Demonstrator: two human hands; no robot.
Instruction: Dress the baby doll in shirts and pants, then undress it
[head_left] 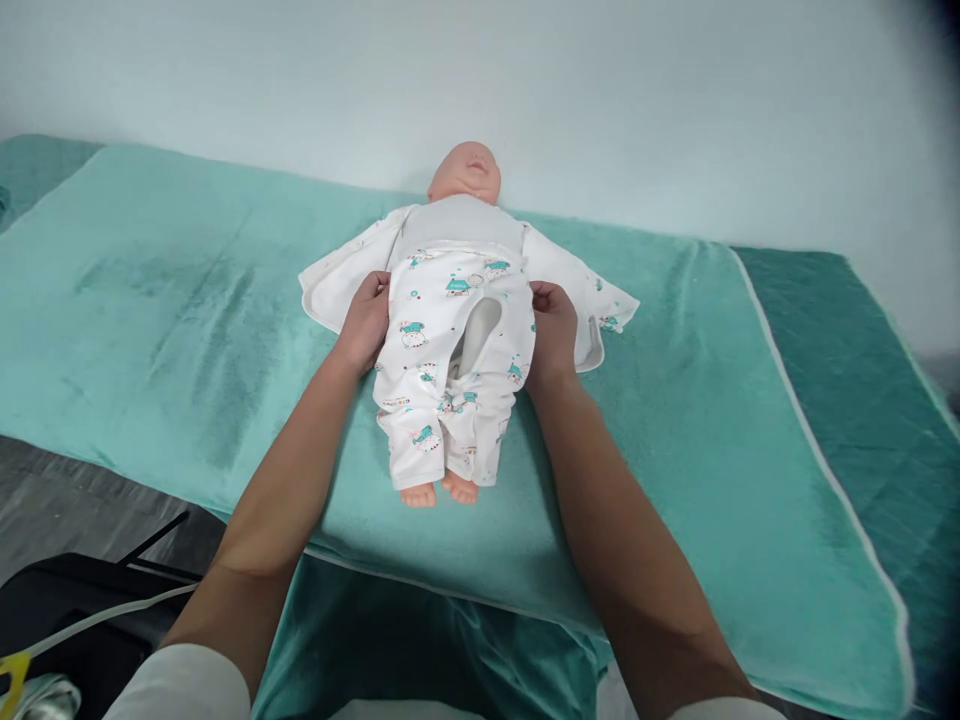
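A baby doll (459, 175) lies on its back, head toward the wall and feet toward me. White split-crotch baby pants (420, 310) with teal cartoon prints cover its legs and reach up over its belly, the feet poking out of the cuffs. Under its arms a white baby shirt (581, 280) is spread out to both sides. At the pants' left edge, my left hand (366, 318) is closed on the fabric by the hip. My right hand (553, 330) pinches the opposite side, its fingertips partly hidden behind the cloth.
A light teal plush cover (187, 290) lies over the bed or table, with a darker teal sheet (847, 370) at the right. Behind stands a pale wall (637, 100). A black object (82, 600) with a pale cable is at the lower left.
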